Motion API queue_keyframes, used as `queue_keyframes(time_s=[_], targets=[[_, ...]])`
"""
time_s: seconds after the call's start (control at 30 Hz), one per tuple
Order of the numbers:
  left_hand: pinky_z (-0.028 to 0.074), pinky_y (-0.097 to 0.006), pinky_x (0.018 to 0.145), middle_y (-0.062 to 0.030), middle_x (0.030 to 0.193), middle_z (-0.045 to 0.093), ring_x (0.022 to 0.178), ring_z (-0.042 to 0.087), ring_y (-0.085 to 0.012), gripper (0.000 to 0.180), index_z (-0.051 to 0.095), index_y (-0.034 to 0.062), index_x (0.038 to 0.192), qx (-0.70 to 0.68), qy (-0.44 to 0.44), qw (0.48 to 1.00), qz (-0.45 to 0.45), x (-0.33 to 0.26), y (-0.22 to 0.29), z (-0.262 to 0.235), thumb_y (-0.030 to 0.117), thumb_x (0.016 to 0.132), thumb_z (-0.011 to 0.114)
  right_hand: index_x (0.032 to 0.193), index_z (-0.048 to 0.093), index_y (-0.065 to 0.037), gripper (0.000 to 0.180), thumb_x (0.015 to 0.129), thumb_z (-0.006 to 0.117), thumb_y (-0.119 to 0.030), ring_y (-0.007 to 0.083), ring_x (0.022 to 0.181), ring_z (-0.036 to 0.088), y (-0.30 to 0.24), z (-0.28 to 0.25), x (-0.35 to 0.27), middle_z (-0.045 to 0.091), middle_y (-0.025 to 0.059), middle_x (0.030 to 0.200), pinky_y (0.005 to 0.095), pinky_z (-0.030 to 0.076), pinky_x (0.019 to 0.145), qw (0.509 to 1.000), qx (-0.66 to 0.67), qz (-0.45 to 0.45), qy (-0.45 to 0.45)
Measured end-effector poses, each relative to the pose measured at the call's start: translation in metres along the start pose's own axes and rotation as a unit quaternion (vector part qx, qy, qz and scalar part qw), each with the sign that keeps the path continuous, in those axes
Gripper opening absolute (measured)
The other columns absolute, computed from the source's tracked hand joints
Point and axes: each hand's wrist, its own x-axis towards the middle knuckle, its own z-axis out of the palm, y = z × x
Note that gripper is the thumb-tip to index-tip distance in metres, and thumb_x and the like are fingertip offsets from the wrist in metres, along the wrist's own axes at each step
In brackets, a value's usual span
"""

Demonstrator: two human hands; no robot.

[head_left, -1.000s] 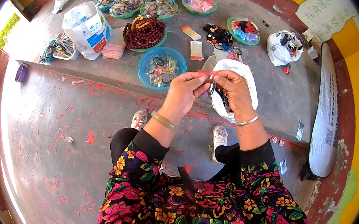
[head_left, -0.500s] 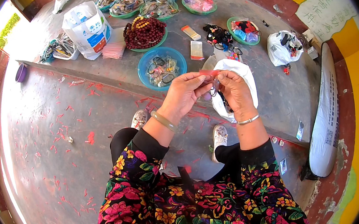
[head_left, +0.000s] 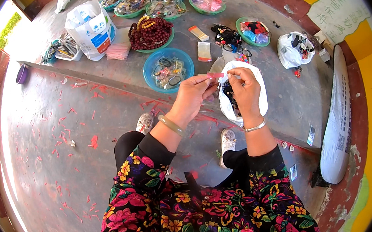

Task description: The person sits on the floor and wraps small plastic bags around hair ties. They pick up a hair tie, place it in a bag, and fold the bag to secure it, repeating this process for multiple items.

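Observation:
My left hand pinches a small clear plastic bag, with a bit of a dark loop showing below its fingertips. A thin red strip runs along the bag's top edge toward my right hand, whose thumb and forefinger are closed at the strip's far end. Beneath my hands stands an open white plastic bag, holding dark elastic loops. Just left of it sits a blue basin with several small clear packets inside.
Beyond the step lie a plate of dark red beads, pink packets, a white-and-blue bag and several green basins. Another white bag stands right, near a long wrapped roll. Red scraps litter the floor.
My right hand has shifted slightly right and turned more upright, away from my left fingers. The red strip now shows stretched out between the hands.

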Motion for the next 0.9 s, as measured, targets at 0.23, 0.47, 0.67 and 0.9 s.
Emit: queue_keyframes(time_s=[0.23, 0.47, 0.67, 0.9], targets=[[0.047, -0.023, 0.066, -0.0079, 0.091, 0.062, 0.078, 0.060, -0.0126, 0.023, 0.058, -0.0070, 0.107, 0.102, 0.001, 0.995, 0.014, 0.003, -0.008, 0.000, 0.007, 0.093, 0.048, 0.082, 0.067, -0.006, 0.011, 0.071, 0.069, -0.005, 0.0223, 0.074, 0.056, -0.006, 0.011, -0.006, 0.059, 0.0040, 0.076, 0.0336, 0.044, 0.067, 0.974, -0.104, -0.202, -0.012], [0.042, -0.022, 0.060, -0.0031, 0.077, 0.059, 0.067, 0.050, -0.0074, 0.020, 0.060, -0.0065, 0.102, 0.271, 0.010, 0.962, 0.039, 0.003, -0.008, 0.002, 0.006, 0.091, 0.049, 0.080, 0.067, -0.007, 0.010, 0.069, 0.069, -0.006, 0.0209, 0.073, 0.055, -0.005, 0.011, -0.005, 0.059, 0.0016, 0.073, 0.0338, 0.041, 0.068, 0.956, -0.164, -0.242, -0.022], [0.044, -0.022, 0.064, -0.0029, 0.081, 0.061, 0.072, 0.053, -0.0078, 0.022, 0.061, -0.0060, 0.105, 0.275, 0.003, 0.958, 0.079, -0.001, -0.011, 0.005, 0.004, 0.089, 0.049, 0.076, 0.066, -0.009, 0.009, 0.068, 0.068, -0.007, 0.0202, 0.071, 0.054, -0.006, 0.011, -0.007, 0.057, 0.0006, 0.072, 0.0340, 0.040, 0.066, 0.939, -0.213, -0.268, -0.023], [0.048, -0.028, 0.069, -0.0117, 0.085, 0.066, 0.076, 0.060, -0.0152, 0.021, 0.061, -0.0043, 0.104, 0.461, -0.001, 0.878, 0.125, 0.003, -0.020, -0.005, 0.002, 0.087, 0.050, 0.067, 0.059, -0.009, 0.006, 0.072, 0.063, -0.010, 0.0208, 0.068, 0.052, -0.008, 0.011, -0.007, 0.052, 0.0018, 0.067, 0.0346, 0.038, 0.064, 0.913, -0.271, -0.302, -0.044]])
